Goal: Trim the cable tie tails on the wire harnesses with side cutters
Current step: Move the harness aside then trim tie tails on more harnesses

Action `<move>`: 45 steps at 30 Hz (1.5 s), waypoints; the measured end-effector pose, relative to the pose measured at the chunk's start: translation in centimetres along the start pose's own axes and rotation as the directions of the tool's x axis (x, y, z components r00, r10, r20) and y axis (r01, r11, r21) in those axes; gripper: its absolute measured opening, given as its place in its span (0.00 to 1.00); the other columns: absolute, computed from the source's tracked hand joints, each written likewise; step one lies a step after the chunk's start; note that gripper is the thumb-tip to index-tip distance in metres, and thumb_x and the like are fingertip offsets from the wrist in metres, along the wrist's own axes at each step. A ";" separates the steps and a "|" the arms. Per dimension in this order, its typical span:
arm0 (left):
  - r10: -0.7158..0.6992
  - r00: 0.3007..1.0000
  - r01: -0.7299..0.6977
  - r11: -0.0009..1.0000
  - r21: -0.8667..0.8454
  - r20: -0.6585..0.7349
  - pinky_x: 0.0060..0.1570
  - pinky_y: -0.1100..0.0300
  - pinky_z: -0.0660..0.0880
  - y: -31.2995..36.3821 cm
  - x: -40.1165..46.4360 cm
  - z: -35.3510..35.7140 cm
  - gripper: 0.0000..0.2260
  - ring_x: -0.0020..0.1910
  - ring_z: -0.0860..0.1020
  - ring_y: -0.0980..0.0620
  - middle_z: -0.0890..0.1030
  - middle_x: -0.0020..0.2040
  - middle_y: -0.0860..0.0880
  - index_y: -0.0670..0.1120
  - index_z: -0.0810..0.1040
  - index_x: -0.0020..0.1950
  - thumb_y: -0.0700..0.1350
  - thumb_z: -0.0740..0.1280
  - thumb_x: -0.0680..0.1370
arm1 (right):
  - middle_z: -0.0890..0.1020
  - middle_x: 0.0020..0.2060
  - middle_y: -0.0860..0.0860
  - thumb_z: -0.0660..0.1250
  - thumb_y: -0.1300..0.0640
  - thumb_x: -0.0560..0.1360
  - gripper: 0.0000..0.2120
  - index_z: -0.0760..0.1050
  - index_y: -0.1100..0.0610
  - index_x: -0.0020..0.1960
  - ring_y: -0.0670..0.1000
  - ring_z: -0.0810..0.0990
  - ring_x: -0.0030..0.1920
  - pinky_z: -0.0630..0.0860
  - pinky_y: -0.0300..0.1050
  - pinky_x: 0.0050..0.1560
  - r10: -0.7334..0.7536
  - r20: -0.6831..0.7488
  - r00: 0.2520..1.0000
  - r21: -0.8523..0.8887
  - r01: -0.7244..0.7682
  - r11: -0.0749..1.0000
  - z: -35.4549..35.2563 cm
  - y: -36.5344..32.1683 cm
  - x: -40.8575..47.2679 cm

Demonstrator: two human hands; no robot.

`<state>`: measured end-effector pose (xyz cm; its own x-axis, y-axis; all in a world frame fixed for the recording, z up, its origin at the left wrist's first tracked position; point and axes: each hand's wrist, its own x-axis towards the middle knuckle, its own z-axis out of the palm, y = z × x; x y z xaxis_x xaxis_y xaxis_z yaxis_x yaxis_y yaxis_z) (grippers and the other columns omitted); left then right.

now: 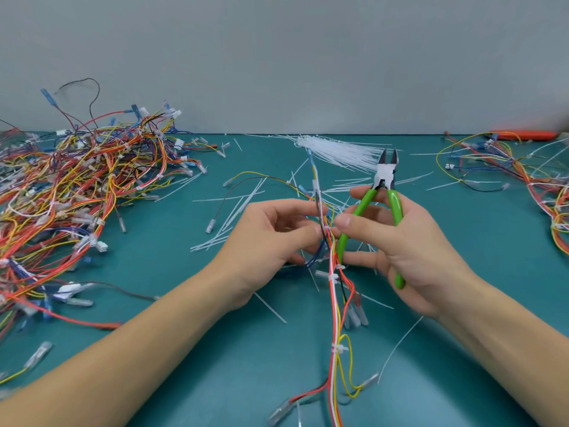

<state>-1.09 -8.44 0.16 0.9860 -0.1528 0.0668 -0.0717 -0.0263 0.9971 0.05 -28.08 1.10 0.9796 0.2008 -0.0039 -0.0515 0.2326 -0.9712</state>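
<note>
Holding the green-handled side cutters (383, 192) upright, the right hand (409, 241) curls its fingers round both handles, blades parted and pointing toward the table's far edge, clear of any tie. Its thumb meets the left hand (271, 235), whose thumb and fingers pinch the wire harness (334, 291) at mid-table; the harness runs from the hands toward the near edge. Cable ties (334, 277) sit on it just below the hands, another nearer the near edge. Step in hand, as judged: locating the next tie tail, not cutting. The next move calls for tipping the blades down and seating them flush against a tie head. Cut tails (234, 217) litter the middle; a bundle of unused ties (338, 152) lies by the far edge; harness piles fill the left edge (77, 186) and right edge (523, 171).
</note>
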 end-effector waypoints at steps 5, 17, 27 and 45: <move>0.131 0.978 -0.165 0.962 0.219 0.161 0.48 0.39 0.80 0.5 -0.5 0.7 0.21 0.45 0.81 0.35 0.84 0.50 0.40 0.61 0.85 0.61 0.36 0.63 0.83 | 0.84 0.54 0.57 0.83 0.63 0.57 0.35 0.75 0.54 0.62 0.60 0.88 0.49 0.85 0.53 0.45 -0.017 0.054 0.998 -0.109 0.023 0.994 0.3 0.0 -0.7; 0.007 0.939 0.004 0.999 0.033 -0.345 0.28 0.62 0.78 0.7 0.9 -2.1 0.16 0.32 0.84 0.50 0.84 0.36 0.49 0.43 0.81 0.42 0.28 0.58 0.76 | 0.79 0.50 0.60 0.68 0.80 0.70 0.25 0.76 0.59 0.61 0.60 0.89 0.43 0.83 0.53 0.31 0.154 -0.088 0.984 0.114 -0.143 0.983 -0.8 -0.4 0.4; -0.306 0.883 0.126 0.885 -0.448 -0.357 0.40 0.53 0.84 -0.1 2.6 -4.6 0.08 0.48 0.87 0.45 0.82 0.60 0.39 0.39 0.77 0.58 0.34 0.62 0.81 | 0.80 0.51 0.57 0.77 0.69 0.59 0.30 0.79 0.55 0.60 0.64 0.87 0.43 0.81 0.48 0.30 0.086 -0.021 0.996 0.067 -0.085 0.994 -1.1 -1.3 0.0; -0.267 0.948 0.206 0.928 -0.309 -0.171 0.40 0.62 0.78 -0.1 3.2 -6.4 0.08 0.40 0.80 0.52 0.81 0.42 0.47 0.41 0.83 0.57 0.35 0.70 0.79 | 0.81 0.46 0.54 0.68 0.82 0.71 0.27 0.82 0.51 0.54 0.58 0.87 0.44 0.85 0.57 0.40 -0.153 0.173 0.973 -0.233 0.192 0.953 -0.8 -2.2 -0.8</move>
<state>3.07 -2.64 0.50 0.9800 0.0306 -0.1967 0.1831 0.2495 0.9509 -0.46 -29.53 2.99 0.9275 0.3241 0.1863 0.1838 0.0384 -0.9822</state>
